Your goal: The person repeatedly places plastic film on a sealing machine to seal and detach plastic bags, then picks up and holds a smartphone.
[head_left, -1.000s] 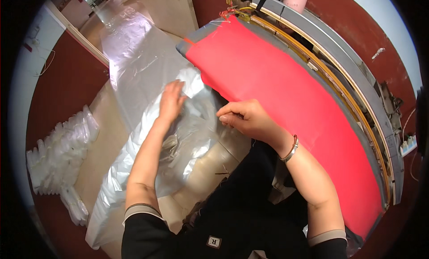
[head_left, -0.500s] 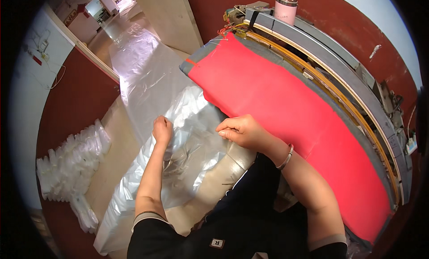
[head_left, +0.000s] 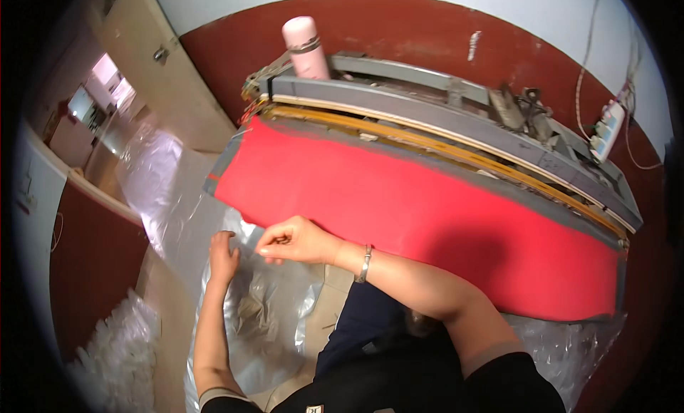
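Note:
My left hand is over the clear plastic film, its fingers lightly bent and the thumb apart from them. Just to its right, my right hand is closed, fingers curled toward the thumb, at the film's upper part; the pinched bit itself is hidden. That hand is close to the front edge of a long red padded sheet. The sheet covers the bed of a long grey bench machine. Shiny and crumpled, the film hangs below my hands and runs back toward the doorway.
A pink bottle stands on the machine's left end. Scissors and other tools lie on its top at the right. Bundled clear plastic is piled at lower left. A power strip hangs on the wall; a door stands ajar.
The view has turned right, showing more of the machine. My hands have come closer together, the right one nearer the left. The left fingers have loosened from a fist.

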The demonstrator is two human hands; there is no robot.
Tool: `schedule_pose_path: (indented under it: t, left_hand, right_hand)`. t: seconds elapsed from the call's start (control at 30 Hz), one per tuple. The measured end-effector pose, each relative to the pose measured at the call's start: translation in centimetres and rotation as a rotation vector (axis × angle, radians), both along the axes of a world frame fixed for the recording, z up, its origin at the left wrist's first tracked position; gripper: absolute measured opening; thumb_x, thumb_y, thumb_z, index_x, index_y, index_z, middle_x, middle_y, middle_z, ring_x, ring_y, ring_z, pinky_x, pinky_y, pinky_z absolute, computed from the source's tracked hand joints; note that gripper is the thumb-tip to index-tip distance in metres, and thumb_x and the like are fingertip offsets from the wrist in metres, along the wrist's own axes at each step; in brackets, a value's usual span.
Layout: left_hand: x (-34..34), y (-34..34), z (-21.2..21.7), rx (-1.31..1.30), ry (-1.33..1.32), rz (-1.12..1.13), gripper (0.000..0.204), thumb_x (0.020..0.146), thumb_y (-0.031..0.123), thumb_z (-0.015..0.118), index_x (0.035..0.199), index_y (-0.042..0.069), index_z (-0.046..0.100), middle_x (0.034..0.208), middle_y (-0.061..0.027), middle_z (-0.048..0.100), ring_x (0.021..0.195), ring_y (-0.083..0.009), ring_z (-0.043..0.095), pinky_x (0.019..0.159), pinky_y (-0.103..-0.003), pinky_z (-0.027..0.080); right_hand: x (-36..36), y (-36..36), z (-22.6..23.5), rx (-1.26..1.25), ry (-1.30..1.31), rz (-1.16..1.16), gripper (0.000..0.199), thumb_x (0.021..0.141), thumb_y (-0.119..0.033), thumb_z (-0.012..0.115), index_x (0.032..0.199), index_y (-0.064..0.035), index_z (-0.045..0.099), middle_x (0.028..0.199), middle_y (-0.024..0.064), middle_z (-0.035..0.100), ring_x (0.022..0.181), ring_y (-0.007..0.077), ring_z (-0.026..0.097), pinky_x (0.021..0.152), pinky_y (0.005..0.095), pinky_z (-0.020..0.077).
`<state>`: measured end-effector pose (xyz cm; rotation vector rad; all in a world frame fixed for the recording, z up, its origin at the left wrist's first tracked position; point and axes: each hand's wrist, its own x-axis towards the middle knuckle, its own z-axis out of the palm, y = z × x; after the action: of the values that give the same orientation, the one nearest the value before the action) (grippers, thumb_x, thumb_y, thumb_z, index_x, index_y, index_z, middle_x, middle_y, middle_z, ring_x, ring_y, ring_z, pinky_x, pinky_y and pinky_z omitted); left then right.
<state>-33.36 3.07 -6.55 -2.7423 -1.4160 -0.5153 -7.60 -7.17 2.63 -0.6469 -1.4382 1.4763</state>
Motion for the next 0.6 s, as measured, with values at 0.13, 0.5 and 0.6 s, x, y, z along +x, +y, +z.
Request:
schedule_pose_path:
  t: [0.13,0.5,0.6]
  left_hand:
    - [3.3,-0.8,3.9,0.049,-0.351,-0.061,0.038,0.066,0.001,0.058,0.103,0.001,0.050,0.104,-0.0166,0.052,0.099,-0.0330,0.047,0.087,-0.039,0.038]
    - [20.1,-2.6,7.9,0.009,-0.486,-0.386,0.033,0.072,0.000,0.056,0.105,0.002,0.051,0.107,-0.0159,0.053,0.103,-0.0324,0.048,0.089,-0.038,0.039]
    - [21.7,-2.8,7.1,0.028,-0.327,-0.341,0.028,0.075,0.002,0.055,0.102,0.001,0.052,0.105,-0.0148,0.054,0.100,-0.0319,0.049,0.086,-0.038,0.041]
  right_hand:
    - [2.2,-5.0,8.3,0.212,0.290,0.122,0.016,0.082,-0.006,0.057,0.096,0.0009,0.061,0.073,0.0069,0.061,0.064,0.0109,0.059,0.055,0.0235,0.0472]
    - [3.4,-16.3,18.5,0.516,1.275,0.474,0.018,0.071,0.009,0.047,0.082,0.0100,0.062,0.072,0.0170,0.063,0.059,0.0220,0.062,0.053,0.0250,0.0468]
    - [5.1,-16.5,18.1,0.616,1.029,0.578,0.017,0.072,0.009,0.048,0.081,0.0099,0.061,0.071,0.0166,0.063,0.059,0.0227,0.061,0.052,0.0252,0.0465]
